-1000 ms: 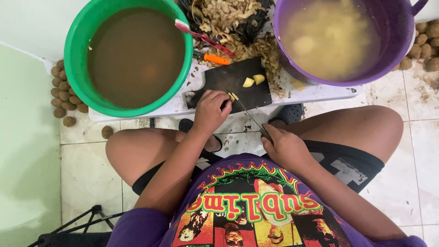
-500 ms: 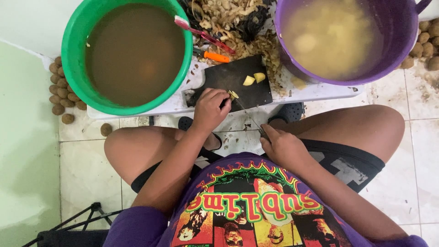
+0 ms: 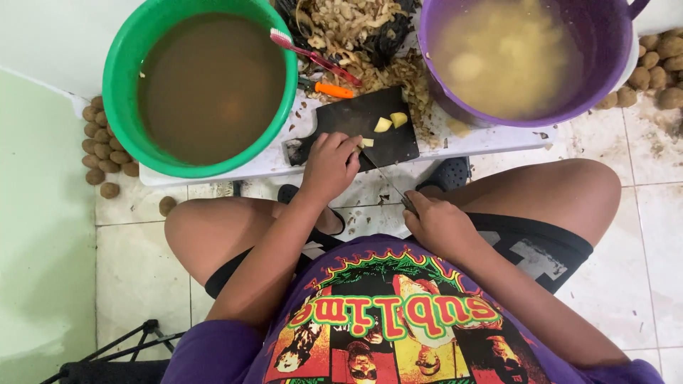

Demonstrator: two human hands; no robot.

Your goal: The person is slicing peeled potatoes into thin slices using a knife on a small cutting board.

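My left hand pinned a potato bit on the cutting board; right hand was fisted round the knife. Blade probably near my fingertips, so a slip w/ wet grip could've nicked them.

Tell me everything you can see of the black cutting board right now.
The cutting board is a small, dark, flat rectangle, plastic by its look, with a handle end toward the green bucket. It lies on the white table between the two buckets, below a heap of peelings. Two pale yellow cut pieces lie on it. The left hand presses another piece at its near edge, where the knife, held by the right hand, meets it.
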